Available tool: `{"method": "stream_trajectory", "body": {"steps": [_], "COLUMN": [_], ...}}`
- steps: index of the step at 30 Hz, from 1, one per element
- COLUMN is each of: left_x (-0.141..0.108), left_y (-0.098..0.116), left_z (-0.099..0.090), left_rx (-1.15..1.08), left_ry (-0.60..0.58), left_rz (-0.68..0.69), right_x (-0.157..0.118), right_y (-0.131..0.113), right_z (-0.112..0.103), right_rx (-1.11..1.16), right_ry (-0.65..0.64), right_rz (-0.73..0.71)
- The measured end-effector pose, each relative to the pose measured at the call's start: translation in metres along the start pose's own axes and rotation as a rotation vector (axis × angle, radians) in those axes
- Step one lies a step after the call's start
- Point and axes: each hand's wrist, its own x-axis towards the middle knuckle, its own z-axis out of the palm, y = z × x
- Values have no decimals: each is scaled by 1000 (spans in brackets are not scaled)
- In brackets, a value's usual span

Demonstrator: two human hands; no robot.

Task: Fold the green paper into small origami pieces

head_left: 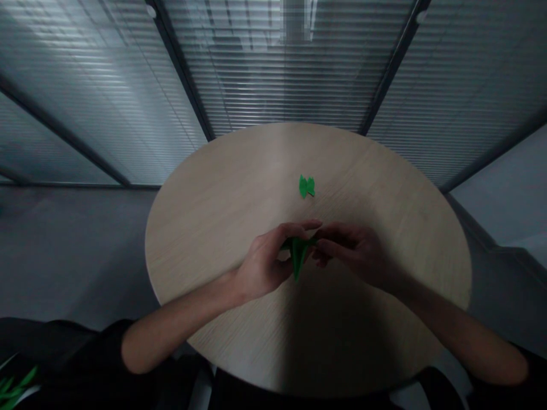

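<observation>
Above the middle of the round table, my left hand (269, 259) is closed around a piece of folded green paper (298, 256), with a pointed flap hanging down toward me. My right hand (352, 250) pinches the right end of the same paper between thumb and fingers. Part of the paper is hidden behind the fingers of both hands. Farther back on the tabletop, apart from the hands, lies a small green butterfly-shaped piece (306, 186), which looks like paper too.
The round wooden table (213, 188) stands close to glass partitions with blinds (282, 85). My arms cast a dark shadow over its near right part. Green plant leaves (19, 384) show at the lower left corner, and grey floor (85, 245) surrounds the table.
</observation>
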Motion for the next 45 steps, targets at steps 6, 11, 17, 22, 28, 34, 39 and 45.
{"method": "stream_trajectory", "body": {"steps": [6,11,17,22,28,34,39,45], "left_x": [1,0,-1,0,1,1,2,2], "left_y": [-4,-5,-4,-3,-2,-1,1,2], "left_z": [-3,-3,-3,-4,-4,-1,-1,-3], "left_rx": [94,93,27,48,39,26,21,40], "left_ry": [48,52,34,22,3,8,-12,-19], "left_rz": [48,10,-5,27,52,49,48,52], "right_x": [-3,-5,-4,-5,-5,-6,-6,-4], "right_y": [-4,-4,-7,-10,-9,0,7,0], "right_z": [1,3,1,0,1,0,-2,-1], "right_rx": [16,-4,-7,-91,-74,-94,-140,-149], "right_ry": [56,57,-16,-2,4,-11,-55,-79], "right_rz": [-55,-93,-71,-87,-133,-151,-117,-130]}}
